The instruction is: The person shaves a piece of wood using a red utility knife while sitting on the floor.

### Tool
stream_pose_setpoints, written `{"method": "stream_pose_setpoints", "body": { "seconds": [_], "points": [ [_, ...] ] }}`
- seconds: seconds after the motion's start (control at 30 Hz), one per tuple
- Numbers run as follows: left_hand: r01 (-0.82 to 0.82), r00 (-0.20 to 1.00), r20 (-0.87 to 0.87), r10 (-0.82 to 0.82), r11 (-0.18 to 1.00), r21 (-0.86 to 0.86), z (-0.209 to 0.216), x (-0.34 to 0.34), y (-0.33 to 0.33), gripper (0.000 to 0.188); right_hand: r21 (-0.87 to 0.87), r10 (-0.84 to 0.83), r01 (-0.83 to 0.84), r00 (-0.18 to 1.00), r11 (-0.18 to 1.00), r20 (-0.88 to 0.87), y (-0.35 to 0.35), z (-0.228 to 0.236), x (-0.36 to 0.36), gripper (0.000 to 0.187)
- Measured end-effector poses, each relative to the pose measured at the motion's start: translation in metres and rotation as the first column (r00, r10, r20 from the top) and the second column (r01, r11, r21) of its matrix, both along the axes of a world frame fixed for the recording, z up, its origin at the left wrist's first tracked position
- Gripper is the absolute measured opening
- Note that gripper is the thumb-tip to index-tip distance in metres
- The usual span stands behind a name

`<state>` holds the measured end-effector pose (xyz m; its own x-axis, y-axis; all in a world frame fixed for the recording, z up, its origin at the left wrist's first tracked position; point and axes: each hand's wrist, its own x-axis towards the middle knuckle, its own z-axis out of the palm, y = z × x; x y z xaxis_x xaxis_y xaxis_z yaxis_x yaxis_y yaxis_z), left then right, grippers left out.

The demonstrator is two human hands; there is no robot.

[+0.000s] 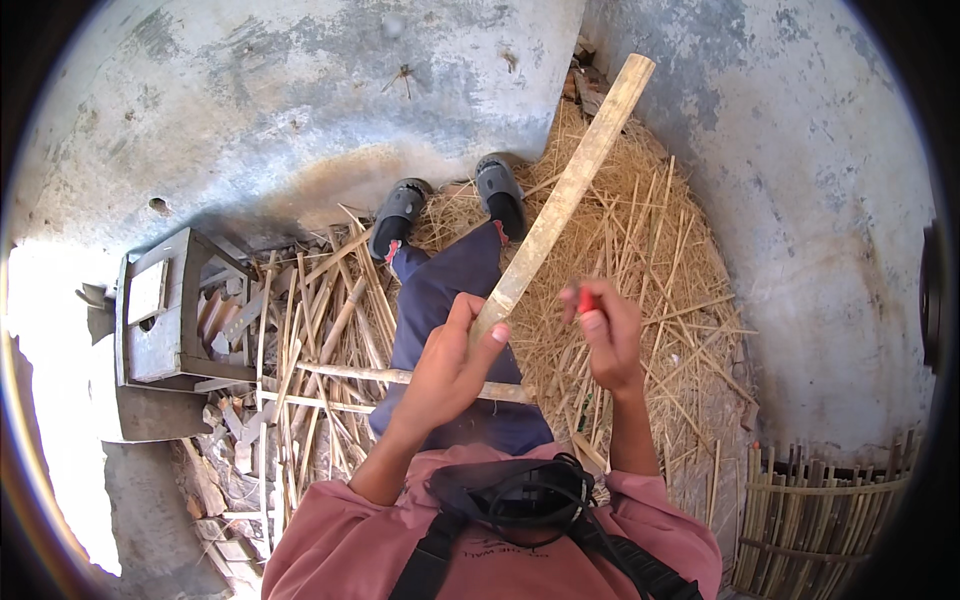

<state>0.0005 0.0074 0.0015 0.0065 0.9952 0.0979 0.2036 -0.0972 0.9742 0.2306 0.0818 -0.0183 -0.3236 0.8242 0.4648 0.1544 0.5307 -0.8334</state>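
Note:
My left hand is closed round the lower end of a long, flat bamboo slat. The slat slants away up and to the right, its far end over the straw. To the right of the slat, apart from it, my right hand is closed on a small red object; the fingertips are smeared by motion and its kind cannot be made out. A thinner bamboo strip lies across my thighs, partly hidden behind my left hand.
Straw and thin bamboo shavings cover the floor to the right. Bamboo sticks lie on the left beside a wooden box. A woven bamboo basket stands lower right. Grey walls rise ahead and to the right.

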Motion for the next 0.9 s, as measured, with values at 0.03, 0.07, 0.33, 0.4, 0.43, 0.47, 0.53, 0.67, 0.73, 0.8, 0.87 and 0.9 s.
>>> {"method": "stream_pose_setpoints", "body": {
  "seconds": [0.03, 0.07, 0.33, 0.4, 0.43, 0.47, 0.53, 0.67, 0.73, 0.8, 0.87, 0.9],
  "points": [
    [0.007, 1.000, -0.027, -0.007, 1.000, -0.025, 0.002, 0.000, 0.000, 0.027, 0.032, 0.017, -0.020, 0.997, 0.999, 0.080, -0.002, 0.000, -0.003, 0.030],
    [0.012, 0.998, -0.054, -0.015, 0.999, -0.049, 0.005, 0.000, -0.001, 0.032, 0.079, 0.029, -0.039, 0.992, 0.996, 0.126, -0.003, 0.003, -0.006, 0.030],
    [0.062, 0.995, -0.072, -0.067, 0.995, -0.076, 0.014, 0.000, -0.002, 0.050, 0.280, 0.079, -0.157, 0.959, 0.947, 0.271, -0.006, 0.006, -0.021, 0.032],
    [0.078, 0.996, -0.045, -0.083, 0.991, -0.111, 0.017, -0.001, -0.001, 0.050, 0.307, 0.069, -0.167, 0.950, 0.937, 0.306, -0.006, 0.008, -0.021, 0.032],
    [0.079, 0.996, -0.035, -0.084, 0.988, -0.131, 0.019, 0.000, -0.002, 0.050, 0.319, 0.065, -0.173, 0.945, 0.932, 0.321, -0.006, 0.008, -0.022, 0.032],
    [0.080, 0.996, -0.025, -0.085, 0.985, -0.150, 0.020, 0.000, -0.002, 0.049, 0.336, 0.058, -0.169, 0.947, 0.926, 0.315, -0.006, 0.008, -0.022, 0.032],
    [0.080, 0.996, -0.031, -0.085, 0.987, -0.139, 0.019, 0.000, -0.002, 0.049, 0.370, 0.042, -0.158, 0.952, 0.915, 0.303, -0.005, 0.006, -0.024, 0.032],
    [0.093, 0.996, -0.015, -0.094, 0.995, -0.030, 0.012, 0.000, -0.004, 0.049, 0.409, 0.025, -0.152, 0.954, 0.900, 0.299, -0.004, 0.001, -0.025, 0.033],
    [0.112, 0.992, -0.065, -0.111, 0.993, 0.026, 0.008, -0.001, -0.003, 0.050, 0.417, 0.018, -0.145, 0.956, 0.897, 0.293, -0.004, -0.001, -0.026, 0.033],
    [0.122, 0.989, -0.081, -0.121, 0.992, 0.011, 0.008, -0.002, -0.003, 0.052, 0.417, 0.012, -0.148, 0.950, 0.897, 0.312, -0.005, 0.000, -0.026, 0.033],
    [0.120, 0.990, -0.063, -0.125, 0.990, -0.076, 0.010, -0.002, -0.004, 0.054, 0.419, 0.004, -0.145, 0.948, 0.896, 0.320, -0.006, 0.001, -0.026, 0.033],
    [0.116, 0.990, -0.077, -0.122, 0.990, -0.085, 0.011, -0.002, -0.004, 0.054, 0.421, -0.001, -0.141, 0.948, 0.896, 0.319, -0.006, 0.002, -0.027, 0.033]
  ]
}}
